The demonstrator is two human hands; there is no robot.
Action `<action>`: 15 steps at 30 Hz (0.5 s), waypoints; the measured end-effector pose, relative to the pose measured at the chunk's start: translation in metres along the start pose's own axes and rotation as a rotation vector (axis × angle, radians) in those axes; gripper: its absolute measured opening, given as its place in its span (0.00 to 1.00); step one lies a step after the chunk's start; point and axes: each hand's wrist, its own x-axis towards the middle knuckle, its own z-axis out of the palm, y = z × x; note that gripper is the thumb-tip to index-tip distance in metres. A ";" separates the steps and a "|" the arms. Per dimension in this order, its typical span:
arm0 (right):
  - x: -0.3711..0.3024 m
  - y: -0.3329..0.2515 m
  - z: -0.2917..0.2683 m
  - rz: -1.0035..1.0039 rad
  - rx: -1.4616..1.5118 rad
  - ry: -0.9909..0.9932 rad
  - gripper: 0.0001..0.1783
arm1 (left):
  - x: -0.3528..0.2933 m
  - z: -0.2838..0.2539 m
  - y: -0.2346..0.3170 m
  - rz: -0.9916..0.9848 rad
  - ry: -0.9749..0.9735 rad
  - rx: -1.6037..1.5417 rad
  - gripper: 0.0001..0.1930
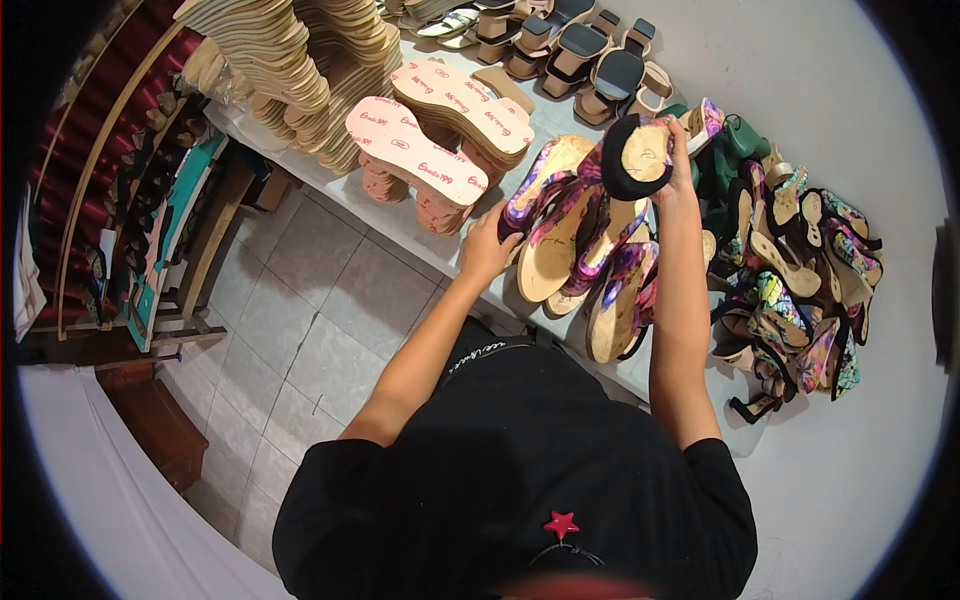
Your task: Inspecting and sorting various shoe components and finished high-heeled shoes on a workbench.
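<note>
My right hand [678, 168] is raised over the table, closed on the heel end of a sandal [640, 155] with a tan insole and a black back. Part of that sandal is hidden among the straps below it. My left hand [486, 246] is closed round the side of a floral sandal [548, 250] with purple, pink and blue straps and a bare tan insole. More floral sandals [617, 310] lie close together just right of it, between my forearms.
Stacked pink-topped insoles [415, 150] stand left of my left hand, tall tan sole stacks [270, 60] beyond. Block-heeled sandals [580, 60] line the far side. A heap of colourful shoes [800, 260] lies right, near the white wall [850, 120]. Tiled floor [310, 270] shows left.
</note>
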 end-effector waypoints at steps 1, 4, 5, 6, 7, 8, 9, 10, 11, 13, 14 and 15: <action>-0.006 -0.001 0.002 -0.026 -0.030 0.025 0.22 | -0.001 0.000 -0.001 -0.008 -0.001 0.007 0.29; -0.015 -0.010 -0.003 0.058 0.071 -0.037 0.30 | 0.000 -0.001 -0.002 -0.007 -0.015 0.017 0.30; -0.016 -0.011 -0.006 0.017 0.062 0.003 0.30 | 0.000 -0.001 -0.002 -0.002 -0.024 0.021 0.31; -0.018 -0.009 -0.003 -0.023 0.055 0.043 0.30 | 0.000 -0.001 -0.002 0.001 -0.026 0.021 0.31; -0.015 -0.005 -0.004 -0.062 0.005 0.063 0.30 | -0.001 -0.002 -0.003 -0.006 -0.043 0.034 0.32; -0.013 -0.001 -0.005 -0.100 -0.044 0.084 0.30 | -0.001 -0.003 -0.003 -0.014 -0.060 0.048 0.32; -0.014 0.005 0.003 -0.048 -0.097 0.089 0.29 | -0.001 -0.005 -0.005 -0.015 -0.059 0.049 0.32; -0.010 0.013 0.007 -0.105 -0.121 0.121 0.28 | 0.000 -0.005 -0.005 -0.009 -0.079 0.027 0.33; -0.010 0.019 0.009 -0.077 -0.143 0.175 0.28 | 0.001 -0.005 -0.005 -0.004 -0.099 0.005 0.34; -0.013 0.038 0.036 -0.001 -0.168 0.181 0.29 | 0.001 -0.006 -0.006 0.010 -0.064 -0.022 0.34; -0.014 0.048 0.048 0.045 -0.153 0.220 0.30 | 0.002 -0.005 -0.006 0.025 -0.027 -0.052 0.35; -0.010 0.057 0.049 0.077 -0.164 0.180 0.31 | 0.003 -0.008 -0.003 0.028 -0.030 -0.051 0.35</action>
